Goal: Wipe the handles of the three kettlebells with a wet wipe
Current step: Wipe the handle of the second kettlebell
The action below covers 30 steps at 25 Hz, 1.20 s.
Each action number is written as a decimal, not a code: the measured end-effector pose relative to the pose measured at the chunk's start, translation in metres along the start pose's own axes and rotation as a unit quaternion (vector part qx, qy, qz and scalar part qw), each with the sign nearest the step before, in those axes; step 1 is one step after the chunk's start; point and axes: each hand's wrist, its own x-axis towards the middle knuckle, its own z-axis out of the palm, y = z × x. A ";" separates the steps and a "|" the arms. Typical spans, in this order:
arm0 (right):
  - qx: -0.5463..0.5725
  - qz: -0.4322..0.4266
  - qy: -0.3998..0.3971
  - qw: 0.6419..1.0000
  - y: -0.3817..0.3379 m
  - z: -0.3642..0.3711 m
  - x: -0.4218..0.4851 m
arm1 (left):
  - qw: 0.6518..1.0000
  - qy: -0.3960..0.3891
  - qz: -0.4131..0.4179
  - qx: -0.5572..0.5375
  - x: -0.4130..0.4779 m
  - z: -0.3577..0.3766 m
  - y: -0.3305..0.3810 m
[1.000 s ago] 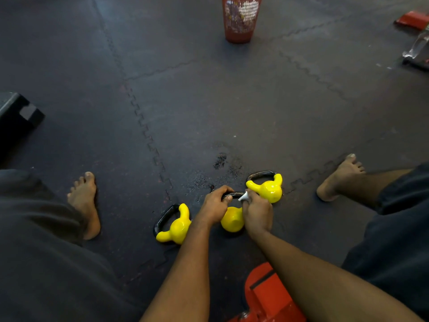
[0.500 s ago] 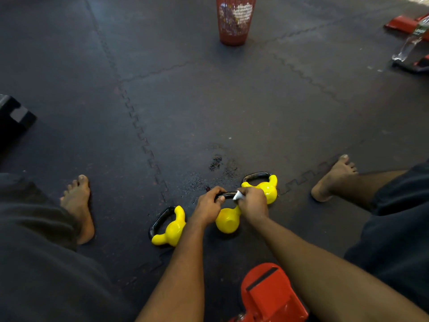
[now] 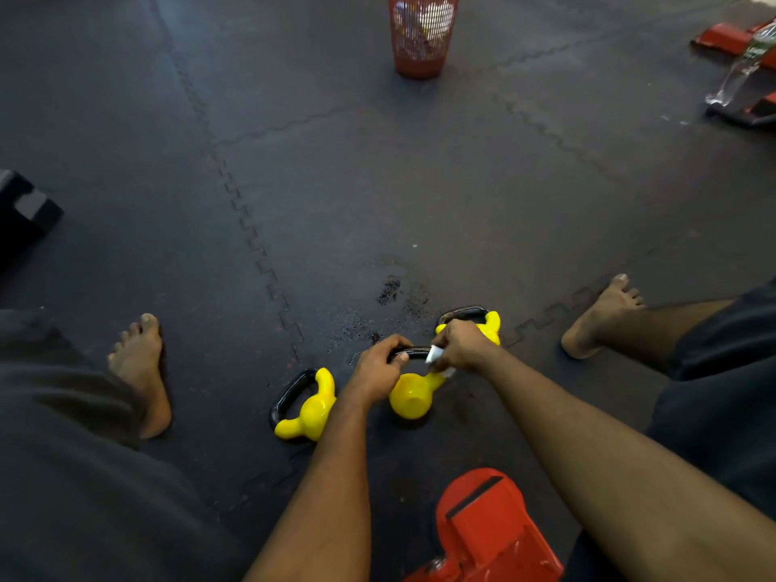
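The middle kettlebell [image 3: 409, 396] lay tipped on the floor [image 3: 420, 182] beneath both hands, its long axis running away from the person, black handle [image 3: 415, 352] at the far end. The left hand [image 3: 376, 371] gripped the handle; the right hand [image 3: 462, 346] pinched the wet wipe [image 3: 434, 354] against it. Heavy, rigid, glossy (slippery, I'd judge): the handle's the hold.

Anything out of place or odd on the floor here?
The floor mat has a dark speckled blotch just beyond the middle kettlebell; spill or wear, cannot tell. The left kettlebell lies on its side.
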 end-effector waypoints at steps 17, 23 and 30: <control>0.165 0.029 0.353 0.920 -0.015 0.084 -0.033 | 0.980 0.043 -0.121 -0.154 -0.012 0.015 -0.023; 0.028 0.000 0.176 0.984 -0.018 0.035 -0.013 | 0.983 0.045 -0.118 -0.131 -0.009 0.019 -0.021; 0.122 -0.003 0.243 0.962 -0.019 0.053 -0.022 | 0.985 0.056 -0.114 -0.120 -0.010 0.019 -0.019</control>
